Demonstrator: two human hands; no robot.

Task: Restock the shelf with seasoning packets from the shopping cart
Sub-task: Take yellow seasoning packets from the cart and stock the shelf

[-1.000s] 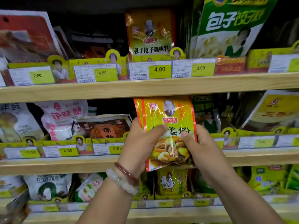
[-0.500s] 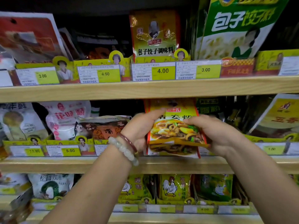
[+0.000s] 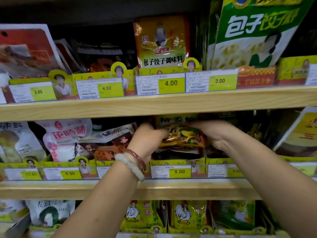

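Head view: both hands are gripping a yellow seasoning packet (image 3: 181,136) on the middle shelf (image 3: 51,188). Left hand (image 3: 147,140) is clamping its left edge, right hand (image 3: 216,133) its right, above the 5.00 price tag (image 3: 179,171).

The upper shelf board (image 3: 154,107) is hanging just above the fingers (image 3: 151,129); a pink-and-white packet (image 3: 63,140) and brown packet (image 3: 106,145) are crowding their left, with dark room behind.

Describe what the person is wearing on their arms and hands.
Both forearms are bare, with no sleeves in view and no gloves. The left wrist carries two bracelets side by side: a pale, milky white beaded bracelet of rounded, chunky beads, and next to it a smooth dark red bangle. No rings show on the left hand. The right hand and its wrist show no jewellery or watch.
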